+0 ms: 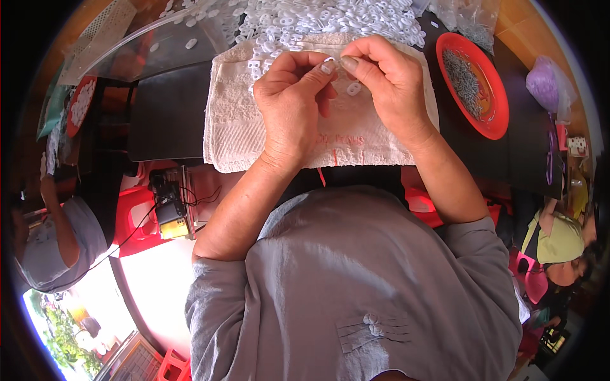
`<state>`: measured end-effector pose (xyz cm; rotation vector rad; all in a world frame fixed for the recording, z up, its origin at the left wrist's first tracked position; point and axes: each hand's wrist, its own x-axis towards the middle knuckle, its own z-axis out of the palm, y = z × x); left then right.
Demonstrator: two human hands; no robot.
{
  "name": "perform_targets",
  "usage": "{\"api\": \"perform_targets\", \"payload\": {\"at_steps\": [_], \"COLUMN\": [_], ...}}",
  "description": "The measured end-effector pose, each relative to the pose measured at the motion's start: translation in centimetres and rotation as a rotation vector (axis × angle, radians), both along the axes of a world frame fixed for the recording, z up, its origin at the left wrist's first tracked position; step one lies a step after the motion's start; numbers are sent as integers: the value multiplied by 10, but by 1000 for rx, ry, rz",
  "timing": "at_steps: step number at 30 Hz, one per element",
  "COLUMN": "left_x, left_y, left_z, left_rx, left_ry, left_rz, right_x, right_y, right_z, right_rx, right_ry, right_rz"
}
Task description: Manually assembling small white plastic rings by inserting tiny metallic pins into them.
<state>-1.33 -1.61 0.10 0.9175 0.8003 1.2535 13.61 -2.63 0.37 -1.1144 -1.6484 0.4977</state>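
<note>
Above the beige towel (232, 124), my two hands meet fingertip to fingertip. My left hand (289, 95) is closed, pinching a small white plastic piece (330, 60) between thumb and forefinger; most of it is hidden. Close against it, my right hand (397, 86) is pinched too, and whatever its fingertips hold is too small to make out. On the towel between the hands lies a loose white oval piece with two holes (353, 89). Just beyond the towel spreads a big heap of similar white pieces (330, 22), some spilling onto its far left part.
To the right stands a red oval bowl (499, 124) with many small grey metal pins (462, 76). A clear plastic sheet or tray (152, 54) is at the far left of the black table (168, 114). Other people sit at both sides, one in a yellow-green top (559, 238).
</note>
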Motion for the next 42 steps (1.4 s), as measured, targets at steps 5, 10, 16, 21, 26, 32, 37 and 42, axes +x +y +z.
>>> {"api": "perform_targets", "payload": {"at_steps": [5, 10, 16, 21, 26, 32, 37, 42], "left_x": [0, 1, -2, -2, 0, -1, -1, -2], "left_y": [-1, -1, -3, -1, 0, -3, -2, -4], "left_z": [0, 0, -2, -2, -1, -3, -6, -5], "left_rx": [13, 9, -51, -105, -102, -53, -31, -44], "left_ry": [15, 31, 2, -79, -75, -17, 55, 33], "left_rz": [4, 6, 4, 7, -4, -19, -33, -35], "right_x": [0, 0, -6, -12, -4, 0, 2, -1], "right_y": [-1, -2, -8, -9, -8, -7, -6, -7], "right_z": [1, 1, 5, 4, 0, 2, 0, -1], "right_rx": [0, 10, -228, -292, -254, -210, -191, -142], "right_ry": [-26, -52, 176, 306, 218, 136, 75, -6], "right_rz": [3, 0, 72, 67, 47, 41, 34, 14]}}
